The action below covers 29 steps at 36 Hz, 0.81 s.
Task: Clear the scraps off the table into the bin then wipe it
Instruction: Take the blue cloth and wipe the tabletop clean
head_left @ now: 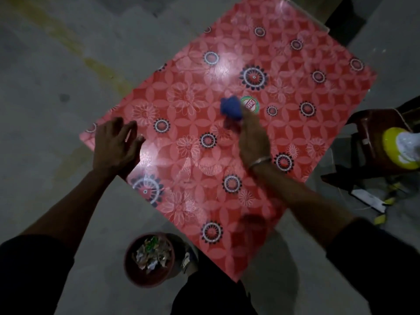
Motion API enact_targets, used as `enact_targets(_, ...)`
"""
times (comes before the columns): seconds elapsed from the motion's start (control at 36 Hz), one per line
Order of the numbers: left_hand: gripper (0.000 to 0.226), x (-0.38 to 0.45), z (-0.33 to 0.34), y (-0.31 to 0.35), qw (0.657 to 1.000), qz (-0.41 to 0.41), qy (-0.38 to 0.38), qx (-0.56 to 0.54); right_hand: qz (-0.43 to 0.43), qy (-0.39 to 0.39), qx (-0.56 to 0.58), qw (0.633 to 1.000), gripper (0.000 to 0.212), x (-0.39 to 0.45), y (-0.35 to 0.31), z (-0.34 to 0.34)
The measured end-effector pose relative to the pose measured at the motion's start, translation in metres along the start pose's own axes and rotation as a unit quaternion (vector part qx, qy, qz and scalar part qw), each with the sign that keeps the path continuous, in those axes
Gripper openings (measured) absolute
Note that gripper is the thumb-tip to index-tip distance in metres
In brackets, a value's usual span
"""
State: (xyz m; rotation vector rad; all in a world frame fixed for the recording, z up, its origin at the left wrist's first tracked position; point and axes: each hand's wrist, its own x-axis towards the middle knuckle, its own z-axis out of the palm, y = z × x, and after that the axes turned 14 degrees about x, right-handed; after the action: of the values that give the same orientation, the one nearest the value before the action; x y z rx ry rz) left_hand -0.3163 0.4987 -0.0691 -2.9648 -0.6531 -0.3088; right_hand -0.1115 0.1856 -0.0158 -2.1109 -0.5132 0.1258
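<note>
A red table [295, 92] with a flower-patterned top fills the middle of the view. My right hand [253, 138] is shut on a blue cloth [230, 108] that rests on the tabletop near its middle. A round green and white sticker [251, 105] lies on the table just right of the cloth. Over the table's left corner, my left hand [114, 145] is open with fingers spread and holds nothing. On the floor by my legs stands a dark red round bin [130, 267] with crumpled paper scraps [153, 254] inside.
At the right edge a brown chair [372, 130] carries a yellow and white object [401, 147]. Paper bits and strips [369, 198] lie on the grey floor below it. A dark object [341, 21] sits past the table's far corner.
</note>
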Motion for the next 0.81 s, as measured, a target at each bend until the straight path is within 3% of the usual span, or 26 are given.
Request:
enact_targets(0.06, 0.054, -0.008, 0.009, 0.004, 0.999, -0.016, 0.007, 0.034, 0.038, 0.036, -0.007, 0.999, 0.038, 0.053, 0.026, -0.018)
enact_targets(0.17, 0.071, -0.015, 0.026, -0.002, 0.995, -0.031, -0.041, 0.08, 0.011, -0.067, -0.144, 0.987, 0.052, 0.143, 0.093, -0.05)
enact_targets(0.28, 0.082, -0.005, 0.01, 0.01, 0.987, -0.13, -0.09, 0.038, 0.013, -0.105, -0.207, 0.973, 0.058, 0.166, 0.109, -0.036)
enact_targets(0.47, 0.082, -0.003, 0.003, 0.013, 0.978, -0.161, -0.128, 0.024, 0.039, -0.106, -0.244, 0.963, 0.056, 0.128, 0.091, 0.003)
enact_targets(0.81, 0.072, -0.003, 0.001, 0.011, 0.978, -0.162, -0.129, 0.021, -0.104, -0.238, -0.196, 0.945, 0.068, -0.071, 0.0, 0.094)
